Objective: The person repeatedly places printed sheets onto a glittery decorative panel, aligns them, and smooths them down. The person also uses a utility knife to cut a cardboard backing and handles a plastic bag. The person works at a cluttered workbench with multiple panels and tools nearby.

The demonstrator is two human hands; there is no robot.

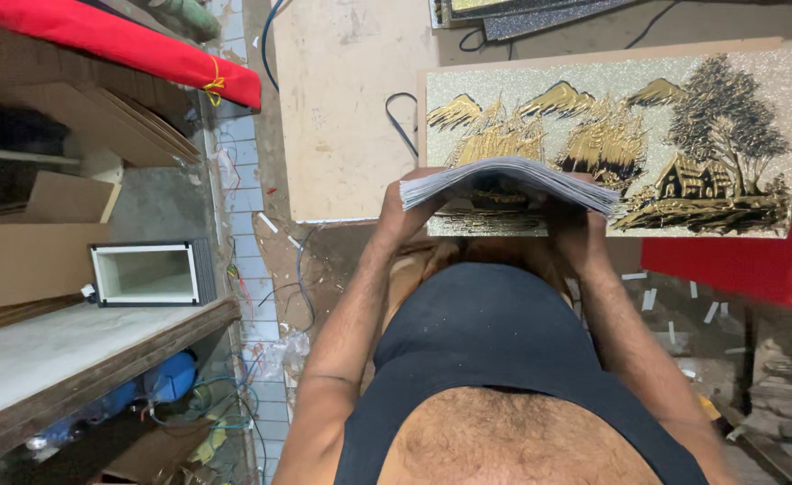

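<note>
A thick stack of thin grey sheets [504, 178] is held edge-on in front of me, bowed upward in the middle. My left hand [400, 208] grips its left end from below. My right hand [568, 223] grips its right end, mostly hidden under the sheets. Just beyond the stack lies a glittery silver panel [683, 90] with a gold and black landscape of mountains, a hut and a tree, resting on a pale wooden worktop [342, 108].
A red roll [118, 40] lies at the top left over cardboard sheets [118, 126]. A white-lined box frame [149, 274] sits on a wooden shelf [73, 359]. A red board [737, 260] leans at the right. Cables, scraps and a blue object [173, 377] litter the floor.
</note>
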